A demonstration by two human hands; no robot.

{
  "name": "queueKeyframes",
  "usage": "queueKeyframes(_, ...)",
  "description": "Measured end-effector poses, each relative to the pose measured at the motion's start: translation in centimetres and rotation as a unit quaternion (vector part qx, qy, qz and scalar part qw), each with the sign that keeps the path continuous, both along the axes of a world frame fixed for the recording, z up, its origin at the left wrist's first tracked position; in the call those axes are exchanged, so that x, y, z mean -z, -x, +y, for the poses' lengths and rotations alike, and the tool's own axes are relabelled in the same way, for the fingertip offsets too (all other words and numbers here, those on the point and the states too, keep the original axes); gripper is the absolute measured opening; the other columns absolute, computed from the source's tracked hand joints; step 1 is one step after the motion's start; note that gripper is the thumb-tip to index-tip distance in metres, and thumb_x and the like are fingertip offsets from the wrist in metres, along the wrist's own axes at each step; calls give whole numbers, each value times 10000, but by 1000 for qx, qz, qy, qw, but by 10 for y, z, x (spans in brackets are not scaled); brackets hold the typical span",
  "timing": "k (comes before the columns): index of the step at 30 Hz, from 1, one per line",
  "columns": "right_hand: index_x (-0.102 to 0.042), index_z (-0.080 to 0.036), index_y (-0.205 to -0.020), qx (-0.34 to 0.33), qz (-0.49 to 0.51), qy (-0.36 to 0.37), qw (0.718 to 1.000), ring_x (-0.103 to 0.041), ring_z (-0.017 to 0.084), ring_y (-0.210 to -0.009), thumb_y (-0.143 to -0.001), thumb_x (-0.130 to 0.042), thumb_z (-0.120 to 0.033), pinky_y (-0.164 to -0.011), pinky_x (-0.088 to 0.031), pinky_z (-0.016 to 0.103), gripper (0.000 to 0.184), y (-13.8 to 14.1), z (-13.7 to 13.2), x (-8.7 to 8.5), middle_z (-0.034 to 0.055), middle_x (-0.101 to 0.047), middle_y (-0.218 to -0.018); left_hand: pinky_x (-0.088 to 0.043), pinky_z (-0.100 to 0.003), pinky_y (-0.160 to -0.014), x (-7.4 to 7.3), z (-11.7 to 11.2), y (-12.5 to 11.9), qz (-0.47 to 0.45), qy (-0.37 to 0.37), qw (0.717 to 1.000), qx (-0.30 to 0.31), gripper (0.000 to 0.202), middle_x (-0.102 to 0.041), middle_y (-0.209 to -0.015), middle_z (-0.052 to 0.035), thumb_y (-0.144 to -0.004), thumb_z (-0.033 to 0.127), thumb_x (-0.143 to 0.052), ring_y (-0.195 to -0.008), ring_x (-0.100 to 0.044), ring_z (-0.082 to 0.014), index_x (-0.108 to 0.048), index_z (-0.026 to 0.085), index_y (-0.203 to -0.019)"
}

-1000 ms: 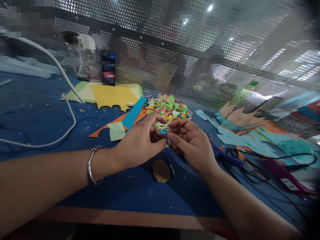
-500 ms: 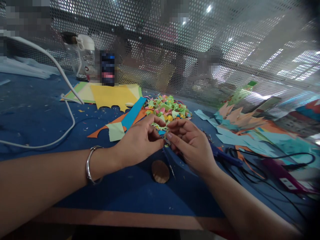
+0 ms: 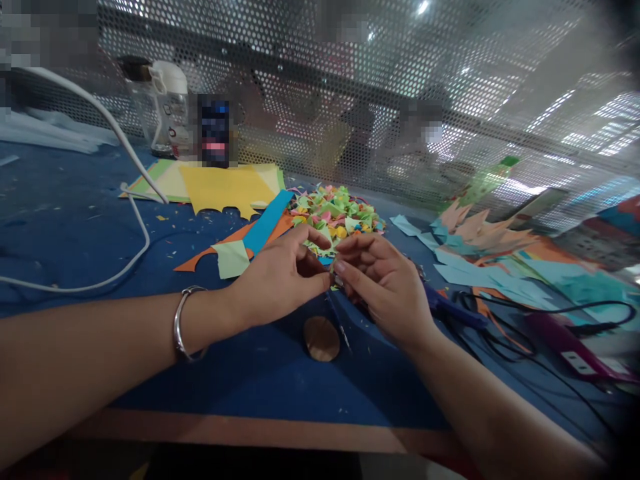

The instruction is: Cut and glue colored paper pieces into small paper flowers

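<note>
Over the table, my right hand [image 3: 393, 290] has thumb and forefinger closed on a small pale green scrap of paper [image 3: 333, 272]. My left hand [image 3: 280, 280], with a silver bangle [image 3: 181, 327] on the wrist, meets it at the same scrap. Its thumb tip is at the scrap's edge, while the forefinger arches apart above; its other fingertips are partly hidden. Just beyond both hands lies a heap of small coloured paper pieces [image 3: 345, 210]. A round brown disc [image 3: 322, 339] sits below them, beside a thin pointed tool [image 3: 344, 330].
Yellow paper sheets [image 3: 220, 183], a blue strip [image 3: 267, 223] and orange paper [image 3: 200, 259] lie left of the heap. At right are a blue-handled tool [image 3: 455, 308], black cables, a purple power strip [image 3: 575, 347] and light-blue paper [image 3: 480, 273]. A mesh panel [image 3: 300, 100] stands behind.
The view has shifted slightly. Both hands stay together at the small scrap, with only slight finger movement.
</note>
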State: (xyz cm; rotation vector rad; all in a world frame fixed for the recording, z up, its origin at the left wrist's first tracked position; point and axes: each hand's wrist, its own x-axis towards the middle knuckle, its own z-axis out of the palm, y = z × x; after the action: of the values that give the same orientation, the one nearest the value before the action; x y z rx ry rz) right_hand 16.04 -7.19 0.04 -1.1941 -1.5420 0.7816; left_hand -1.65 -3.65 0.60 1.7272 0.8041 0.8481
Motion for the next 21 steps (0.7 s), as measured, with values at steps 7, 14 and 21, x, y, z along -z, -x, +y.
queueKeyframes(7, -588, -227, -979, 24, -50, -14, 998, -589, 137, -633, -861, -670, -339, -489, -433, 256, 182, -4, 3, 1, 17, -647, -819, -483, -268, -618, 5, 10, -1, -40, 67, 997, -22, 348, -652, -690, 18, -733, 166, -731, -650, -633, -135, -548, 198, -1028)
queueKeyframes(14, -571, -220, -756, 1, -353, 68, 933, -511, 148, -561, -845, -623, -289, -537, -373, 294, 125, -12, 6, 6, -14, -583, -628, -513, -266, -604, -5, 18, -1, -119, 209, 966, -99, 278, -607, -615, 40, -782, 36, -680, -582, -642, -121, -511, 170, -957)
queueKeyframes(21, -570, -218, -752, 20, -461, 103, 881, -548, 171, -593, -827, -573, -214, -558, -346, 294, 75, -4, 1, -1, 10, -621, -656, -524, -248, -587, -6, 19, -3, -118, 215, 963, -114, 194, -637, -668, 11, -790, 38, -696, -580, -645, -102, -562, 146, -880)
